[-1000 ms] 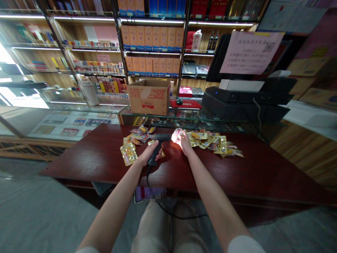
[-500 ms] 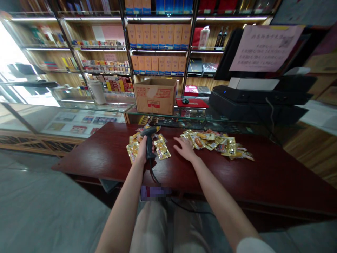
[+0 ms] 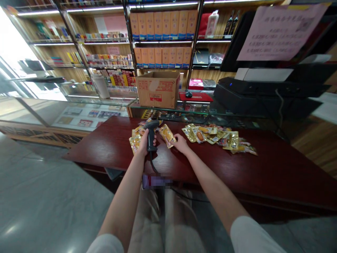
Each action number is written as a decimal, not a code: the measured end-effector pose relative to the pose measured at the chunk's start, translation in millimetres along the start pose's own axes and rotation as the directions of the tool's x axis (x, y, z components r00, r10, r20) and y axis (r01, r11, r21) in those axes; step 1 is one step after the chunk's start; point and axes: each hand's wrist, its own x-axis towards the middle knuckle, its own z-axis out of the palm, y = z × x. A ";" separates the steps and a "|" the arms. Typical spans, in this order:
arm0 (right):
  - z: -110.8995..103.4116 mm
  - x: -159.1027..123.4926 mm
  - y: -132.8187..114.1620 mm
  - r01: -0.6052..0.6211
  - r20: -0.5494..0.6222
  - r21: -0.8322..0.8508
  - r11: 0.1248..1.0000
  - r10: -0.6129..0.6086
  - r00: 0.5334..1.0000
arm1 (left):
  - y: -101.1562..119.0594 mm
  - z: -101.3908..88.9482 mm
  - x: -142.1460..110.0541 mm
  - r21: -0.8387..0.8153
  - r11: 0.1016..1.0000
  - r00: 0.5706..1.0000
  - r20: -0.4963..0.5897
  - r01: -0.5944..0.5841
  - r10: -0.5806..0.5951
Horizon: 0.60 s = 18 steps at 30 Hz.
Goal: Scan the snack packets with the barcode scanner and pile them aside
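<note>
Carefully, the right hand (image 3: 181, 144) pinches a gold foil packet (image 3: 167, 136) by its near right corner, thumb and fingers nearly closed, most of the packet's face left uncovered. Whether the packet is fully off the wood cannot be told from this angle. Just beside it, the left hand (image 3: 144, 142) wraps the handle of a black handheld scanner (image 3: 151, 137), fingers curled around the grip, the head tipped toward the packet's far end.

A light hold at the very edge looks the right one: the foil probably creases or slides easily, and a firmer squeeze could buckle the printed face. The packet is best held flat and turned squarely to the scanner's head, with the left wrist steady and the trailing cable (image 3: 152, 163) kept slack and out of the way.

Close by the left hand lie other packets (image 3: 135, 142), partly hidden behind the scanner; to the right hand's right, well apart from these, spreads a larger heap of packets (image 3: 210, 134). A gap between the two groups seems worth guarding, lest they mix. Beneath it all is a dark red wooden table (image 3: 263, 175); beyond, an open cardboard box (image 3: 158, 92) stands on a glass counter (image 3: 202, 114).
</note>
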 end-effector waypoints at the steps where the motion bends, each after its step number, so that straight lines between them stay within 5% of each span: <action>1: -3.5 4.5 5.0 -0.024 -0.058 0.098 0.995 0.030 0.998 | -0.4 0.1 -0.1 0.012 1.000 1.000 0.009 0.012 -0.012; 4: -17.7 16.7 20.5 -0.003 -0.222 0.271 0.962 0.066 0.973 | -1.7 2.4 -0.9 0.045 0.998 0.998 0.043 0.042 -0.043; 7: -31.5 23.0 30.7 0.094 -0.304 0.194 0.977 -0.031 0.952 | -2.6 6.4 -2.1 0.065 0.997 0.995 0.090 0.044 -0.050; 12: -39.5 20.4 29.9 0.243 -0.272 0.020 0.970 -0.228 0.935 | -2.6 7.6 -2.4 0.109 0.990 0.987 0.123 0.090 -0.103; 18: -38.9 18.6 22.8 0.257 -0.308 -0.037 0.966 -0.255 0.916 | -4.0 -0.9 0.8 0.106 0.990 0.982 0.156 0.089 -0.105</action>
